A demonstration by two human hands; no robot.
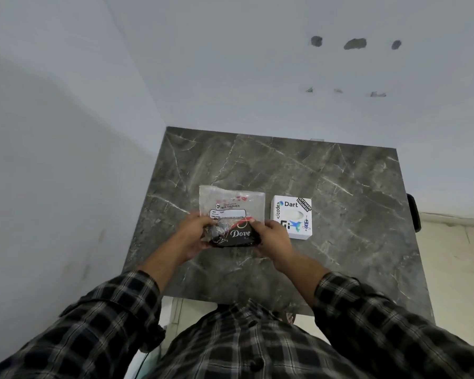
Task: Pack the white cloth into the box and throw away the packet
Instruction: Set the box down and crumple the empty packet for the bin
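Note:
A clear plastic tissue packet (231, 205) with a printed label lies on the dark marble table (340, 187), white cloth showing through it. A dark brown Dove wrapper (234, 236) sits at the packet's near edge. My left hand (193, 236) grips the wrapper's left end and my right hand (274, 239) grips its right end. A white box (291, 216) covered with stickers stands just right of the packet, close to my right hand, with an oval opening on top.
The table sits in a corner, with a grey wall (66, 160) along its left and far edges. A dark object (413, 213) pokes out at the table's right edge. Pale floor (454, 269) lies to the right.

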